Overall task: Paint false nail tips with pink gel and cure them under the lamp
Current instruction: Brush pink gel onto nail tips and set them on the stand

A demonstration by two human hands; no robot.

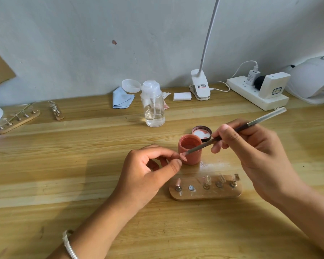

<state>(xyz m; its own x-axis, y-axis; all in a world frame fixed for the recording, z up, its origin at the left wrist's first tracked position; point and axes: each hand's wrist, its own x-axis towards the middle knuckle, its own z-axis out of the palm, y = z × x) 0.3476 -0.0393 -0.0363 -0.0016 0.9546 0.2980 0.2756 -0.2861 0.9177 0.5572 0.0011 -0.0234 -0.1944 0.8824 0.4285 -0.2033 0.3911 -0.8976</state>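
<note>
Left hand (148, 169) grip pinches pink nail tip (183, 157); right hand (251, 146) grip pinches brush (232, 132), bristles touching tip.

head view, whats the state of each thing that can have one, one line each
gel jar: open, upright, pink gel inside
jar lid: off, lying inside up behind the jar
pump bottle: cap flipped open, little clear liquid left
nail tip: pinched by left hand, pink, brush on it
brush: held by right hand
wooden holder: one pink tip, one bare post, three clear tips
</note>
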